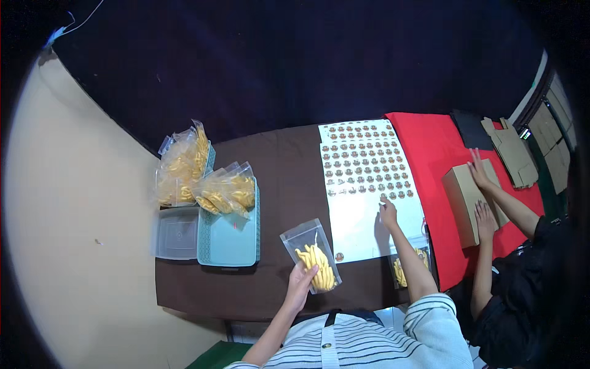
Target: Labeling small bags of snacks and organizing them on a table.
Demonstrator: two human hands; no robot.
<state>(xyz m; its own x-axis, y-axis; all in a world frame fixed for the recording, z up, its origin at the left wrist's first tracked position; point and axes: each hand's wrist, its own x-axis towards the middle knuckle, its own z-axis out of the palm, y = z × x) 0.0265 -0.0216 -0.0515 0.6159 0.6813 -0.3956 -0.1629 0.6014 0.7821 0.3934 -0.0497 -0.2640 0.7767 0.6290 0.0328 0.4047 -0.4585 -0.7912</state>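
My left hand grips a clear pouch of yellow finger-shaped snack sticks by its lower left side, above the brown cloth. A white sheet of round brown stickers lies to the right of the pouch. On it my right hand pinches at the edge of a sticker at the left end of the lowest full row; whether it is lifted is too small to tell. One lone sticker sits at the sheet's near left corner. Another filled pouch lies partly hidden under my right forearm.
At left stand a teal basket, a translucent lid and several filled bags. Right of the sheet, a co-worker's hands rest on a cardboard box on red cloth. Flattened cardboard lies beyond.
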